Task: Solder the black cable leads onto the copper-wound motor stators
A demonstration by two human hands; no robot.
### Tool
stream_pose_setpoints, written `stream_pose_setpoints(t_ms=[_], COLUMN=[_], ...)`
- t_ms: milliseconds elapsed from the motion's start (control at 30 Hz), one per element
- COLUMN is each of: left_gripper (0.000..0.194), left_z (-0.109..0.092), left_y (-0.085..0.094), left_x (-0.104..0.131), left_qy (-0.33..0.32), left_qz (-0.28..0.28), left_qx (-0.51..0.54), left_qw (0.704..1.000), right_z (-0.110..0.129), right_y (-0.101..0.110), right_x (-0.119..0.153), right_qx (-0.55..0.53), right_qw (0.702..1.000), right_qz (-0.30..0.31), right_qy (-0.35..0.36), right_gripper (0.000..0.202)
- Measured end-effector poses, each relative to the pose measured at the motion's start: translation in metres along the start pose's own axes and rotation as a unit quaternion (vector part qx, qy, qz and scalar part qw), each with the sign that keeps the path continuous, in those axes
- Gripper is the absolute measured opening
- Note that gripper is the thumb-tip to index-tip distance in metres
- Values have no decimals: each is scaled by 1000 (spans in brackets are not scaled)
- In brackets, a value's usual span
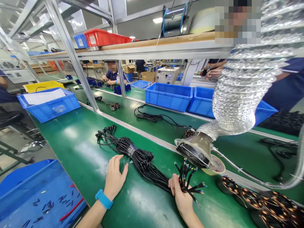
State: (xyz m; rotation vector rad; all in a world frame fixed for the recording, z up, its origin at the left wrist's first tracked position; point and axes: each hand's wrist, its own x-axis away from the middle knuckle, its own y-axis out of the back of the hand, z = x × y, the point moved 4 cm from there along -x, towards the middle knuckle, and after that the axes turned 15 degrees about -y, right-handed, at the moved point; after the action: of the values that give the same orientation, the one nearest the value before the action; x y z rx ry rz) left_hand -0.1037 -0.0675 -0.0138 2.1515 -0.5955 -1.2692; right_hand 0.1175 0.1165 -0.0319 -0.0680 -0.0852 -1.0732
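Black rubbery cable bundle [140, 158], clear wrap at its middle, lies on smooth green worktop [78, 148]; long axis runs far-left to near-right, plug ends far left. Right hand [181, 196] closed around the splayed stripped wire ends [190, 179]. Left hand [114, 177] flat, fingers spread, just beside the bundle. Ribbed foil duct [239, 95] overhangs on the right.

One bundle of black cables [140, 158] lies on the near worktop [78, 148], and a second, smaller bundle [152, 117] on the far side. Blue bins number five along the benches, with one yellow bin [44, 85] far left and one red bin [104, 37] on the shelf.
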Motion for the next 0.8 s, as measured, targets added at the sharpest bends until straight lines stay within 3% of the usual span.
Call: stream_pose_setpoints(t_ms=[133,333,800], left_gripper=[35,43,29], left_z=[-1,-3,-1], left_y=[-7,-6,-19], left_x=[0,-3,-20], left_qy=[-14,9,7], left_qz=[37,4,-12], left_qx=[13,13,27], left_qw=[999,1000,1000], right_z=[3,2,-16], right_y=[0,1,10], right_x=[0,-2,-5], right_qx=[-15,-27,26], right_qw=[1000,1000,999], right_qz=[-6,-2,2], right_qy=[-5,-15,-37], right_gripper=[58,60,57])
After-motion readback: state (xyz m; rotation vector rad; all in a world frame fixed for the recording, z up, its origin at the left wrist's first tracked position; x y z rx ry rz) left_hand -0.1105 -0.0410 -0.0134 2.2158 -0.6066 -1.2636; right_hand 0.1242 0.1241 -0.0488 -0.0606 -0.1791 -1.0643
